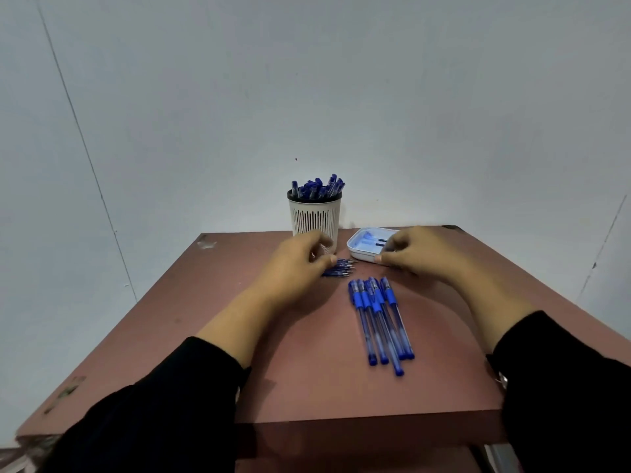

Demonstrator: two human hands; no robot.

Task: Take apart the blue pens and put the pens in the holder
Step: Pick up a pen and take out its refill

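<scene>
A white slotted holder (316, 218) stands at the table's far edge, full of blue pens (319, 189). Several whole blue pens (379, 319) lie side by side at mid-table. A small pile of blue refills (339, 268) lies in front of the holder. My left hand (297, 264) hovers at the pile's left end with fingers curled and thumb by the refills; whether it pinches one is hidden. My right hand (420, 254) sits at the near rim of a white tray (358, 252), fingers curled over the rim, thumb outside it. What it holds, if anything, is hidden.
The reddish-brown table (307, 377) has its front edge close to me and a plain wall right behind it. The tray holds a few small pen parts (374, 241). Black sleeves cover both forearms.
</scene>
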